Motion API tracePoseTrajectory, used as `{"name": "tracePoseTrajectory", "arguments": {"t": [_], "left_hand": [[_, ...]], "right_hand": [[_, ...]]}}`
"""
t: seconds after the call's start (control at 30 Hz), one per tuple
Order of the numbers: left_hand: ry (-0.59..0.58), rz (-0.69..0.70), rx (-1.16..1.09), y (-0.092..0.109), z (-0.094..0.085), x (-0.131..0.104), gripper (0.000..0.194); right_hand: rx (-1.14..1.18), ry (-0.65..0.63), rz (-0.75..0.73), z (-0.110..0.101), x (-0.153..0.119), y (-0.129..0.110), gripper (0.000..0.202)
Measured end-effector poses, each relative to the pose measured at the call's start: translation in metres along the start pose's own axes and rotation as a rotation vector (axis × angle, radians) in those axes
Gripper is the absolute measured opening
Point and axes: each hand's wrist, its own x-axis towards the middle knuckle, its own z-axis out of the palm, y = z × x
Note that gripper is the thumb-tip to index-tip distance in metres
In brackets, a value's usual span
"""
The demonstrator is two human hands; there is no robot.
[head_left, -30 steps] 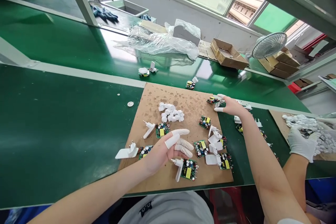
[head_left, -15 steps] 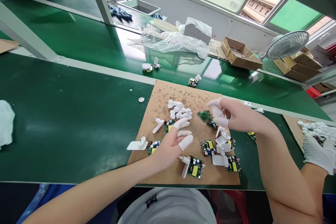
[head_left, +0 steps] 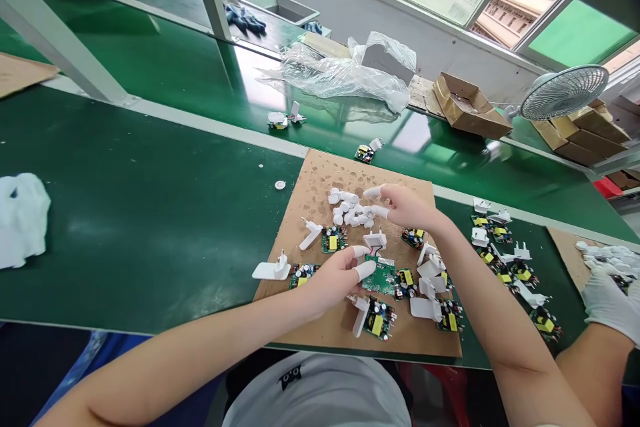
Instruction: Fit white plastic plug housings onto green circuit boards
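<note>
My left hand (head_left: 336,280), with white finger cots, pinches the left edge of a green circuit board (head_left: 380,277) whose flat underside faces up. A white plug piece (head_left: 375,240) hangs on it by short red and black wires. My right hand (head_left: 407,205), also in finger cots, reaches in from the right with its fingers apart and nothing between them. Its fingertips are at the right edge of a pile of small white caps (head_left: 345,208). Around my hands lie several boards with yellow-wrapped parts, such as one circuit board (head_left: 380,320) near the front, with white plugs attached.
A cardboard sheet (head_left: 320,170) lies under the work on the green table (head_left: 150,213). More boards with plugs (head_left: 505,260) stand at the right, beside a co-worker's gloved hand (head_left: 610,303). Behind are plastic wrap (head_left: 345,83), a carton (head_left: 470,107) and a fan (head_left: 563,93).
My left hand has gone from empty to holding the green board, which moved nearer and left. My right hand has moved left to the white caps. The view has shifted slightly.
</note>
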Motion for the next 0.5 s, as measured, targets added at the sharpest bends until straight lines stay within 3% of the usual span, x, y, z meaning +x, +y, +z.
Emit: {"name": "tracePoseTrajectory", "arguments": {"t": [0.1, 0.27, 0.37, 0.5], "left_hand": [[-0.062, -0.015, -0.049, 0.003, 0.001, -0.001, 0.042], [-0.02, -0.056, -0.003, 0.007, 0.002, -0.002, 0.031], [0.007, -0.056, -0.021, 0.007, 0.003, -0.002, 0.03], [0.002, -0.01, -0.086, 0.007, 0.004, -0.002, 0.036]], "right_hand": [[-0.103, -0.08, -0.08, 0.014, 0.003, 0.006, 0.032], [-0.131, 0.026, -0.051, 0.025, -0.003, 0.009, 0.018], [0.08, 0.066, -0.043, 0.025, -0.007, 0.014, 0.009], [0.53, 0.05, 0.098, 0.025, -0.008, 0.019, 0.022]]}}
